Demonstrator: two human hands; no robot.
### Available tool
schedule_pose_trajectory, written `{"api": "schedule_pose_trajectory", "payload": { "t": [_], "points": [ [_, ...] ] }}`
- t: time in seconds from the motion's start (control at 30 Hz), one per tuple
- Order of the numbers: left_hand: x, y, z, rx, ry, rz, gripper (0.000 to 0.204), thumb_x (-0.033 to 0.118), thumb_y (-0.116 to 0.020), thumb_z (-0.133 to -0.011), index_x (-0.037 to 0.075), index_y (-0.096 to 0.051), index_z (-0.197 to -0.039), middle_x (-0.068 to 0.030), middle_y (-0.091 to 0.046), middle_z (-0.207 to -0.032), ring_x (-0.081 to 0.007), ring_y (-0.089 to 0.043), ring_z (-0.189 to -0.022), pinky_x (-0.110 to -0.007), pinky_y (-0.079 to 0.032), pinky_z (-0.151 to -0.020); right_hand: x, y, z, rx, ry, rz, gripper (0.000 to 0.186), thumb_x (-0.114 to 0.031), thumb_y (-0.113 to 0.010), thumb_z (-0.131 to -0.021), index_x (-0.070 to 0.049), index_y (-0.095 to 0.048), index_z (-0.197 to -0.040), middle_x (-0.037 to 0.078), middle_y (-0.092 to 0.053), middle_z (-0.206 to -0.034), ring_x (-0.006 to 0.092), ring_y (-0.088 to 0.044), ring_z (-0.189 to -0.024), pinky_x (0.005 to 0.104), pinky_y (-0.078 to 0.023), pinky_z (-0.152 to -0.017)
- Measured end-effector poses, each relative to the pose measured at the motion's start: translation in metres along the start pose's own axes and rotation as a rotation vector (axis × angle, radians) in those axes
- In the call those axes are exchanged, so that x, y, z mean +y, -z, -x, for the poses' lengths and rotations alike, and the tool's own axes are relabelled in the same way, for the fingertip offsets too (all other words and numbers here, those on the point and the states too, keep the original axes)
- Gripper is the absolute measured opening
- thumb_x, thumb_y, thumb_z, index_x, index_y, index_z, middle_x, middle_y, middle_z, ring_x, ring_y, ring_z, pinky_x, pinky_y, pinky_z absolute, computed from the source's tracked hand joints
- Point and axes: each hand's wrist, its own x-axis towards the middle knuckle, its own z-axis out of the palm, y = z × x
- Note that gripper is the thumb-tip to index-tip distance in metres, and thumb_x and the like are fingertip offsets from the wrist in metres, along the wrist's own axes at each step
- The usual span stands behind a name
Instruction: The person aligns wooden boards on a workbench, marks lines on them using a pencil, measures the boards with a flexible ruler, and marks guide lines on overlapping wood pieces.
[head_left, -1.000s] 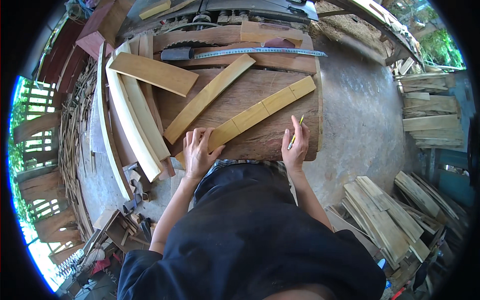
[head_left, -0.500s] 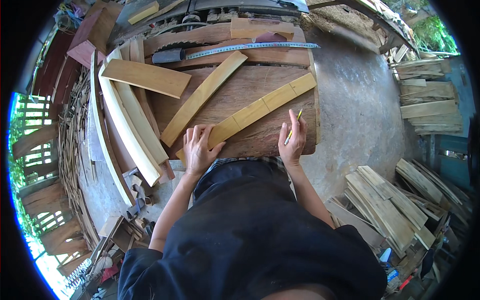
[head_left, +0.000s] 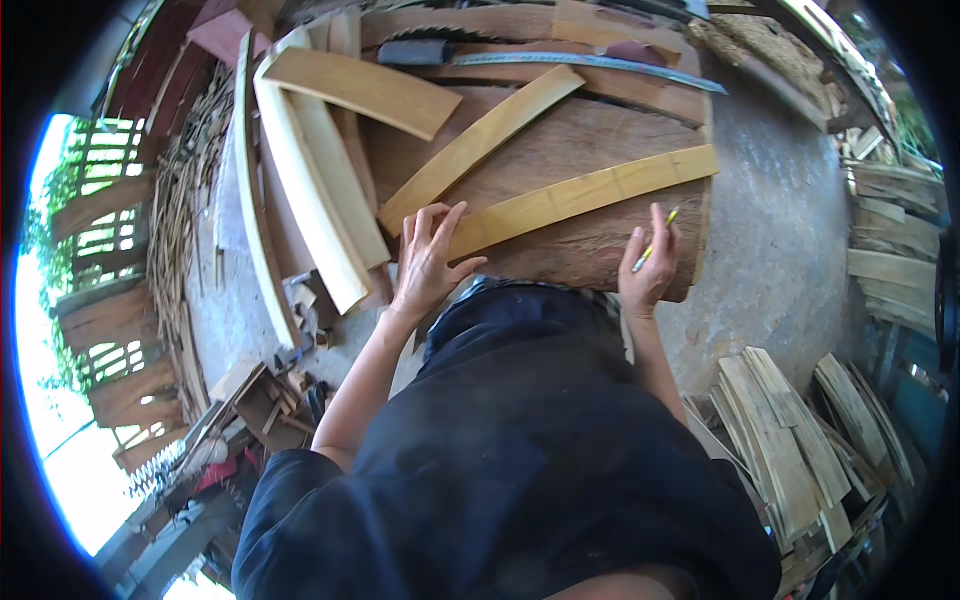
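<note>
The yellowish wooden strip (head_left: 590, 195) lay just beyond your left hand (head_left: 428, 265), running rightward ahead of your right hand (head_left: 652, 268). Your left fingers were spread, seemingly gripping nothing; contact I couldn't tell. Poorly pinned, the strip could have slid if bumped, skewing any marking. Your half-curled right hand held a pencil (head_left: 642, 259). Earlier, your left fingers had bunched over the strip.

Bench (head_left: 600, 245): brown grained wood, its near edge rough
Near side: a flat, straight yellow wooden strip (head_left: 580, 203), reaching the right edge
Middle: a light-brown flat wooden strip (head_left: 485, 148), slanting more steeply
Far side: a thin blue-white measuring tape (head_left: 540, 58), beside a dark grey cylinder (head_left: 414, 52)
</note>
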Motion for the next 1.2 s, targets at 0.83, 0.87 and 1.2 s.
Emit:
{"api": "schedule_pose_trajectory", "payload": {
  "t": [0.83,0.87,1.2],
  "points": [
    [0.007,0.022,-0.002,0.009,0.064,0.064,0.059,0.028,-0.083,-0.086,0.003,-0.061,-0.135,-0.0158,-0.054,-0.127,-0.0363,-0.051,-0.120,-0.044,-0.047,-0.103,0.001,0.000,0.001,-0.048,0.010,0.017,0.044,-0.010,-0.060,-0.100,-0.004,-0.056,-0.143,0.024,-0.060,-0.119,0.0419,-0.057,-0.113,0.0510,-0.045,-0.100],
    [0.004,0.024,-0.008,0.019,0.058,0.058,0.059,0.028,-0.083,-0.086,0.003,-0.061,-0.135,-0.0158,-0.054,-0.127,-0.0363,-0.051,-0.120,-0.044,-0.047,-0.103,0.001,0.000,0.001,-0.038,0.015,0.011,0.044,-0.010,-0.060,-0.100,-0.004,-0.056,-0.143,0.024,-0.060,-0.119,0.0419,-0.057,-0.113,0.0510,-0.045,-0.100],
    [-0.040,0.015,-0.048,0.064,0.127,-0.066,0.066,0.015,-0.079,-0.084,-0.001,-0.053,-0.142,-0.0202,-0.053,-0.130,-0.0414,-0.050,-0.120,-0.048,-0.045,-0.106,-0.006,0.001,0.001,-0.048,-0.035,-0.019,0.045,-0.009,-0.059,-0.099,-0.004,-0.055,-0.143,0.023,-0.059,-0.121,0.0414,-0.056,-0.115,0.0507,-0.046,-0.100]
  ]
}}
